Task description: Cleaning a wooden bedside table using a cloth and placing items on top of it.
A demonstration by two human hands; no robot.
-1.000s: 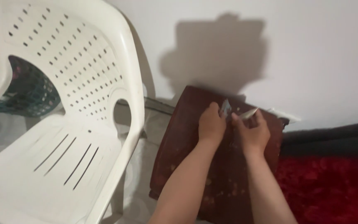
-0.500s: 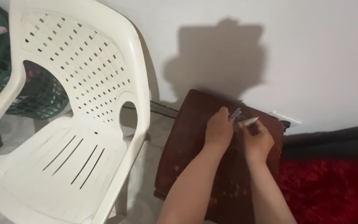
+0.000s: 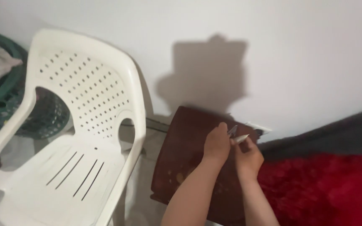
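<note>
Pale stick (image 3: 241, 138) tip up-right

We see a dark brown stool (image 3: 181, 159) with a flat, worn top standing on the pale floor (image 3: 141, 201), its surface flecked with light spots and crumbs. On the same floor stand a white plastic chair (image 3: 68, 159) to its left and a red fuzzy rug (image 3: 327, 192) lying to its right.
</note>
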